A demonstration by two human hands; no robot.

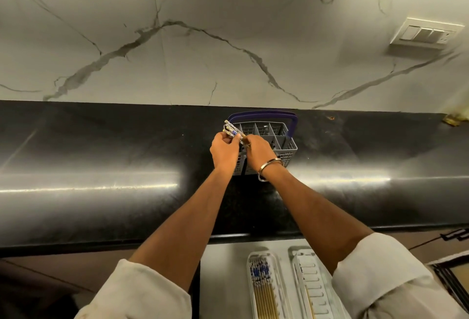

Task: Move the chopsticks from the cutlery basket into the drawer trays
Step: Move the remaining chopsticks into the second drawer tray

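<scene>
A grey cutlery basket (280, 144) with a purple handle stands on the black counter near the wall. My left hand (224, 152) grips a bundle of chopsticks (230, 129) with patterned blue-and-white ends, held over the basket's left side. My right hand (257, 152) is beside it, fingers curled on the same bundle above the basket. Below the counter an open drawer holds two clear trays: the left tray (279, 268) has several chopsticks in it, the right tray (295, 265) is partly hidden by my right sleeve.
The black counter (101, 166) runs the full width, with a marble wall behind it. A switch plate (426, 33) sits on the wall at upper right. The open drawer's white floor (223, 280) lies below the counter edge.
</scene>
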